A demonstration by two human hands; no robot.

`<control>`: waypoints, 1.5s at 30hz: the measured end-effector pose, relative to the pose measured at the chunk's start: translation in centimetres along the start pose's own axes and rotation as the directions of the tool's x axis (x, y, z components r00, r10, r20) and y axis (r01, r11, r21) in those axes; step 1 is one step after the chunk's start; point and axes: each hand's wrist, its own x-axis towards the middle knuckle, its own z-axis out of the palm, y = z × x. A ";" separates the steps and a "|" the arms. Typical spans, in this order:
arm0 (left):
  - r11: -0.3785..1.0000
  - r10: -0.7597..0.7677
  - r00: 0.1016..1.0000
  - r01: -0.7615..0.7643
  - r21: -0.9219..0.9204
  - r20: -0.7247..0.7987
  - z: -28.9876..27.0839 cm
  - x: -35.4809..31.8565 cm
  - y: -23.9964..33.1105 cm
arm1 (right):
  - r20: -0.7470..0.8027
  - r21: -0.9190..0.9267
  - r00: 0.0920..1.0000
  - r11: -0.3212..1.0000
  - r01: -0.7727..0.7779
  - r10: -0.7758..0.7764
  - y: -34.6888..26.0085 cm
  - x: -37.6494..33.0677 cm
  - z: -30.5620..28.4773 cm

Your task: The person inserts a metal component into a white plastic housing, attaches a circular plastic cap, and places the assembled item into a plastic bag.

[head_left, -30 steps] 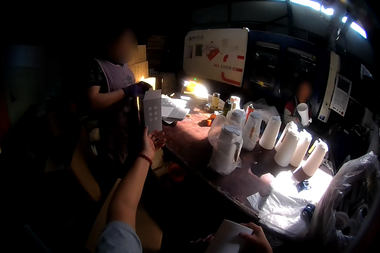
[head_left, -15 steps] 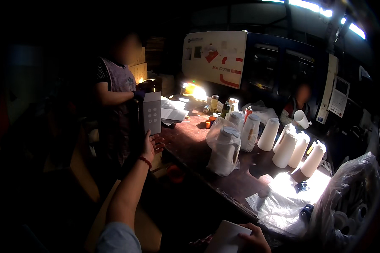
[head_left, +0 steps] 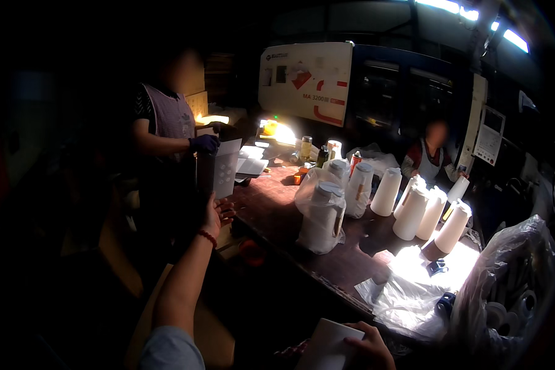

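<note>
My left hand [head_left: 217,213] reaches forward with its fingers apart, a red beaded bracelet at the wrist. Just above its fingertips is a pale grey carton [head_left: 227,168] with rows of round marks; whether they touch, I cannot tell. A co-worker's dark-gloved hand [head_left: 205,144] is at the carton's upper left. Low in the picture, my right hand [head_left: 371,343] grips a white box [head_left: 328,346] by its right side, with the lower part cut off by the picture edge.
White jugs [head_left: 411,213] stand on the reddish-brown table [head_left: 271,213], some in plastic bags [head_left: 320,222]. At right a plastic-lined container [head_left: 505,265] holds white parts. One co-worker [head_left: 166,117] stands at left; another [head_left: 435,154] handles a white jug across the table. Brown cardboard [head_left: 213,327] lies below my left arm.
The carton has tilted, and the co-worker's gloved hand now shows over its upper left. Across the table, the other co-worker's white jug has come lower. My hands keep nearly the same pose.
</note>
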 end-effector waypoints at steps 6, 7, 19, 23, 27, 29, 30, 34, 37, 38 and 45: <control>1.000 -0.010 1.000 0.010 -0.003 0.000 0.4 -0.2 -0.3 | 0.042 -0.048 0.999 0.998 -0.027 0.029 0.0 0.0 -0.3; 1.000 -0.006 1.000 0.006 0.002 -0.003 0.6 -0.4 -0.4 | 0.073 -0.066 0.996 0.996 -0.055 0.060 0.2 0.0 -0.5; 0.998 -0.065 0.985 0.061 0.030 0.161 2.2 -3.0 -2.8 | 0.028 0.179 0.992 0.976 -0.127 0.124 -0.9 -0.2 0.3; 0.981 -0.189 0.933 0.168 0.094 0.306 3.7 -5.7 -6.1 | 0.045 0.162 0.993 0.980 -0.114 0.108 -0.5 -0.2 0.1; 0.922 -0.365 0.810 0.247 0.298 0.459 6.4 -11.8 -9.8 | 0.064 0.143 0.996 0.987 -0.078 0.069 2.2 0.2 -0.6; 0.881 -0.454 0.718 0.273 0.387 0.528 7.1 -14.5 -12.7 | 0.057 0.157 0.997 0.986 -0.052 0.044 2.4 0.0 -0.6; 0.857 -0.499 0.663 0.280 0.434 0.558 7.5 -15.9 -14.0 | 0.047 0.155 0.999 0.987 -0.032 0.025 2.2 0.0 -0.5; 0.776 -0.630 0.462 0.384 0.500 0.624 9.4 -20.9 -18.1 | 0.026 0.128 0.999 0.991 0.035 -0.038 1.3 -0.4 -0.2; 0.879 -0.477 0.512 0.300 0.371 0.715 11.7 -24.3 -18.6 | -0.010 0.040 0.998 0.998 0.056 -0.055 1.1 -0.6 -0.9; 0.909 -0.416 0.538 0.263 0.322 0.733 12.5 -25.3 -18.6 | -0.010 0.035 0.997 0.996 0.079 -0.078 2.0 -0.4 -1.1; 0.958 -0.256 0.527 0.028 0.284 0.810 15.2 -27.4 -17.9 | -0.125 0.165 0.992 0.986 0.006 0.014 4.3 -0.2 -0.7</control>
